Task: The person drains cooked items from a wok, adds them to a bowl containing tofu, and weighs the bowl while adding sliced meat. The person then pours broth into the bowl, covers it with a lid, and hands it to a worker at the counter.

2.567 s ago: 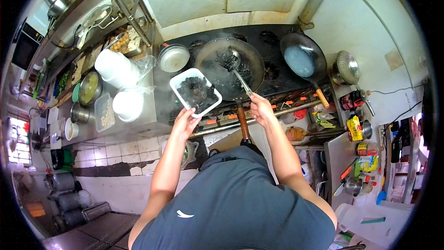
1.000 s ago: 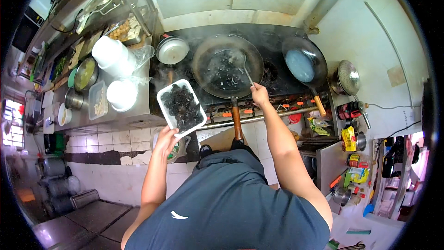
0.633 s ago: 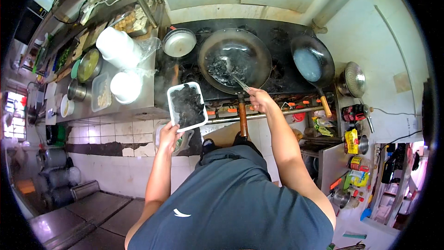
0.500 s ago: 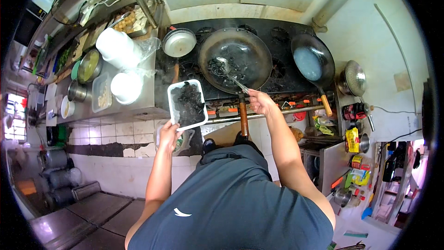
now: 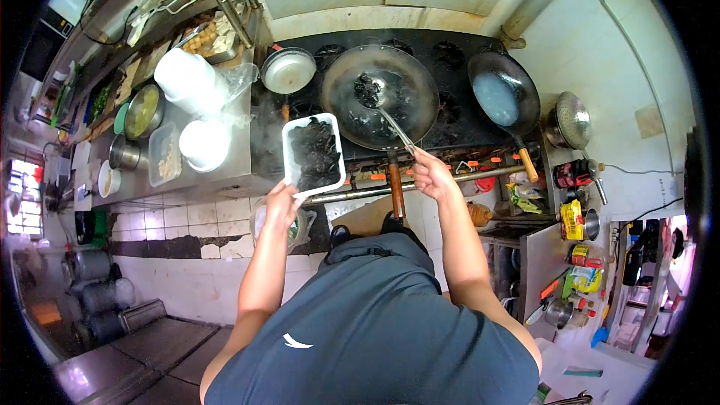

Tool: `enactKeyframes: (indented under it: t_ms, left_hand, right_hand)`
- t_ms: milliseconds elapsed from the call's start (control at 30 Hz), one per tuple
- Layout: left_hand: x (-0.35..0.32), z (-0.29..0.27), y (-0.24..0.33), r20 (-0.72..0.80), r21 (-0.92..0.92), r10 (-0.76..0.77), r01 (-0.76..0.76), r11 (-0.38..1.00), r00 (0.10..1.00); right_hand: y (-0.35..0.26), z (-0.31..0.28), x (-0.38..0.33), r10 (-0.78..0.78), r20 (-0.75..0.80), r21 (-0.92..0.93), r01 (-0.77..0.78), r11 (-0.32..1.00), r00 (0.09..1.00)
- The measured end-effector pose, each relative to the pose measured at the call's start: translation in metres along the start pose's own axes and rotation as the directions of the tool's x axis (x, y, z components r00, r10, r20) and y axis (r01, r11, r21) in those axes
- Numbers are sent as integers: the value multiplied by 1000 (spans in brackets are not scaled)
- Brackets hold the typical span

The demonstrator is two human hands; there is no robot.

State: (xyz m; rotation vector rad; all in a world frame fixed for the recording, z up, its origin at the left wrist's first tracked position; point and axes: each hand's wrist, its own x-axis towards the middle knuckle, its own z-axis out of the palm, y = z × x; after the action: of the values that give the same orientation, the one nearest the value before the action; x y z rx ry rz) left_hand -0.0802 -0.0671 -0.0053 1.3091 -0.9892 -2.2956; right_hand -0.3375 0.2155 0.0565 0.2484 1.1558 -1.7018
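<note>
My left hand [image 5: 281,204] grips the near left corner of a white plastic tray [image 5: 288,151]. Dark, wrinkled pieces that look like black fungus [image 5: 315,151] lie in it, and the tray hovers left of a large wok [image 5: 420,82]. Closed around the end of a long metal handle is my right hand [image 5: 433,174]; the handle belongs to a ladle [image 5: 396,127]. Its bowl is over the middle of the wok and carries a clump of the same black pieces [image 5: 367,90]. A little dark liquid shows in the wok, and faint steam hangs over it.
A small pale pan [image 5: 289,71] sits left of the wok. To the right stands a second wok [image 5: 495,101] with cloudy liquid, beside a perforated metal strainer [image 5: 574,118]. White stacked containers [image 5: 187,79] and a clear box [image 5: 165,157] occupy the left counter.
The ladle's bowl has moved away from me and right, gathering black pieces that were spread in the wok. The tray has shifted right and slightly away from me, nearer the wok.
</note>
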Motion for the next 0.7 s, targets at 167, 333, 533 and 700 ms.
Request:
enactKeyframes:
  t_ms: [167, 333, 533, 700]
  left_hand:
    - [14, 22, -7, 30, -83, 26, -23, 996, 999]
    - [25, 36, -15, 49, -28, 42, -41, 999, 998]
    - [21, 44, -20, -12, 44, 82, -81, 996, 997]
    - [21, 50, -23, -110, 102, 133, -122, 987, 985]
  right_hand:
    - [11, -15, -1, -2, -2, 36, 2, 999, 1000]
    - [16, -15, -10, -59, -63, 45, 62, 997, 996]
    - [12, -9, -31, -122, -110, 32, 126, 991, 986]
    - [4, 22, -76, -153, -117, -61, 147, 987, 981]
